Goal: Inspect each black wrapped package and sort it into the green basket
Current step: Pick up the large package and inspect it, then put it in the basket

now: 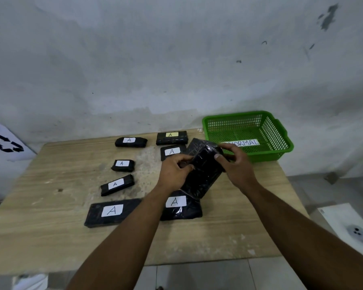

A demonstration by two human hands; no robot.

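Both hands hold one long black wrapped package (203, 174) tilted above the table's middle. My left hand (174, 170) grips its left edge and my right hand (235, 164) grips its upper right end. No label shows on its visible face. The green basket (281, 139) stands at the far right of the table with a paper reading NORMAL inside it. Several other black packages with white "A" labels lie on the table, such as a large one (111, 212) at front left and another (182, 206) under my arms.
The wooden table (50, 227) stands against a grey wall. A white bag with a black recycling symbol (6, 143) sits off the table's left edge. A white board with a pale object (356, 233) lies on the floor at right.
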